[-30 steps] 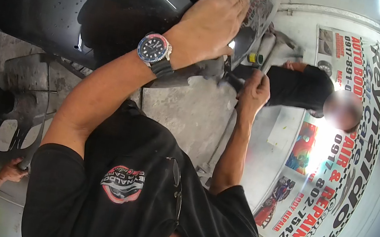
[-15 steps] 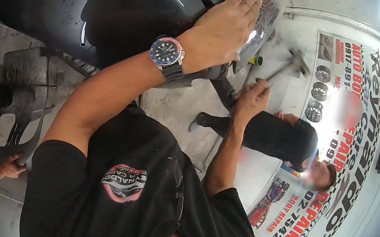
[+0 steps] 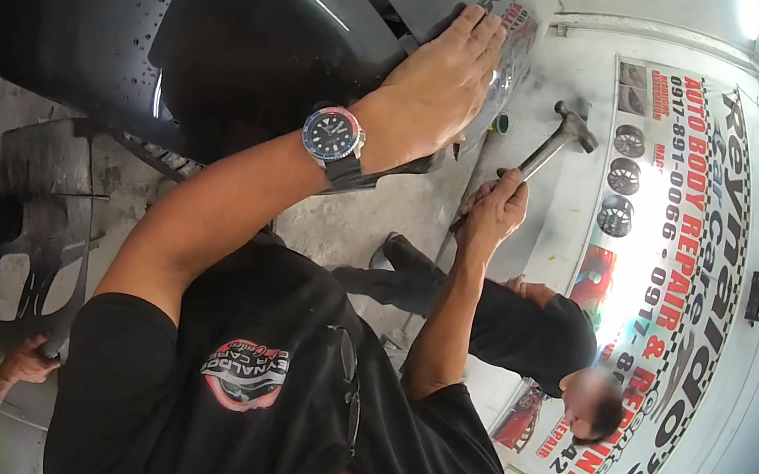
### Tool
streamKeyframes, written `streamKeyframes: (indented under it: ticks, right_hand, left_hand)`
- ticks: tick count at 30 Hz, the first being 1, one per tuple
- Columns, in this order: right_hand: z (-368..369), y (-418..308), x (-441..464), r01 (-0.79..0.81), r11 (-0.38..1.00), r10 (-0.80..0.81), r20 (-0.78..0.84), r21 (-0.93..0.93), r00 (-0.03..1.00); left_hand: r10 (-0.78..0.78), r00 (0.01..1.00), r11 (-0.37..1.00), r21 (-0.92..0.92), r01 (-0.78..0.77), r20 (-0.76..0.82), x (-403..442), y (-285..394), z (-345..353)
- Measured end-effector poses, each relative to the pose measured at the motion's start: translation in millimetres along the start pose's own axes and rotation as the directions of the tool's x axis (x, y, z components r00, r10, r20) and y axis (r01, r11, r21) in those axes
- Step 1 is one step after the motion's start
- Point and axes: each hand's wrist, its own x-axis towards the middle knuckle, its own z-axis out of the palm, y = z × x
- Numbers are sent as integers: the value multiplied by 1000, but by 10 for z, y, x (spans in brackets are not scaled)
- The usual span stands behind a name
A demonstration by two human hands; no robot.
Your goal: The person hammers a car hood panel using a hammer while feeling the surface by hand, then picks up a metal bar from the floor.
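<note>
My left hand (image 3: 438, 90) lies flat with fingers stretched out on the edge of a dark, glossy car panel (image 3: 240, 50), beside a gap between panels. A watch (image 3: 332, 134) with a red and blue bezel is on that wrist. To the right, my right hand (image 3: 496, 209) is wrapped round the handle of a hammer (image 3: 547, 153). The hammer is raised clear of the car, its metal head tilted up and to the right. What lies beneath my left palm is hidden.
Behind my right arm is a person in black (image 3: 525, 334). At the far left, another person's hand (image 3: 28, 360) grips a dark slotted car part (image 3: 56, 170). A small green container (image 3: 500, 123) is near the panel's edge. A large banner (image 3: 665, 287) covers the wall.
The hammer, blurred earlier, is now sharply visible, still in my right hand. My left hand stays on the panel. The person in black has moved down in the view, behind my right forearm.
</note>
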Motion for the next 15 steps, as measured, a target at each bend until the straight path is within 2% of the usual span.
streamKeyframes:
  ticks: [1,4,5,8,9,12,15]
  right_hand:
    - [31,16,4,20,1000,-20,-27,-5,999]
    - [17,-25,80,-15,978,66,243,-208,968]
    - [18,-5,81,-7,993,29,180,-117,983]
    - [8,69,84,-18,999,21,61,-44,998]
    - [19,99,63,-22,1000,23,87,-10,996]
    - [-55,182,109,-66,991,92,222,-121,971]
    - [-159,319,68,-68,998,70,215,-18,974]
  left_hand:
    - [3,1000,1000,-3,-3,3,0,11,-8]
    - [15,1000,999,-32,-14,5,-8,-4,-18]
    - [10,1000,1000,-21,-11,-13,-12,1,12]
    - [1,1000,999,-54,-2,-18,-1,-12,25]
    - [-2,1000,999,-49,2,-11,-6,-6,44]
    - [-5,1000,999,-35,5,-7,-9,-16,68]
    - [-16,999,1000,1,16,39,5,-6,39]
